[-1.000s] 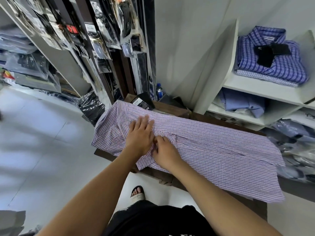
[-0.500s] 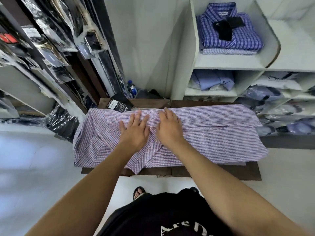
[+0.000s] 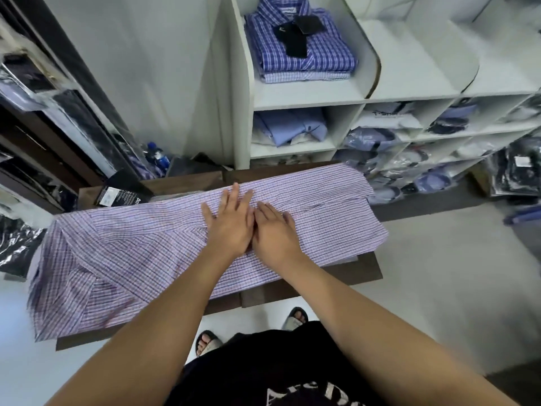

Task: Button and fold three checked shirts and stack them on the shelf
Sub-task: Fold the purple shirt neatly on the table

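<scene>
Left clutter: a black product box lies at the worktop's far-left corner, and a blue-capped bottle stands behind it.
Checked shirt: the lilac checked shirt lies flat on the brown worktop. Its long axis runs left to right across the person, and its left end spills over the worktop's left edge.
Left hand: the left hand lies flat on the shirt's middle, fingers straight and spread, pressing the cloth and gripping nothing.
Right hand: the right hand lies palm down beside it, touching it, fingers loosely extended and holding nothing.
Key relation: the shirt is directly beneath both hands, which meet near its middle. More cloth lies on the left hand's side, so that hand is nearer the overhanging end.
Edges and room: the shirt's right end stops just short of the worktop's right edge. Open floor lies to either side.
Shelf: a white shelf unit stands just beyond the worktop. A folded blue checked shirt already tops a paler one there, with free space above the stack.
Stage: probably smoothing before folding.
</scene>
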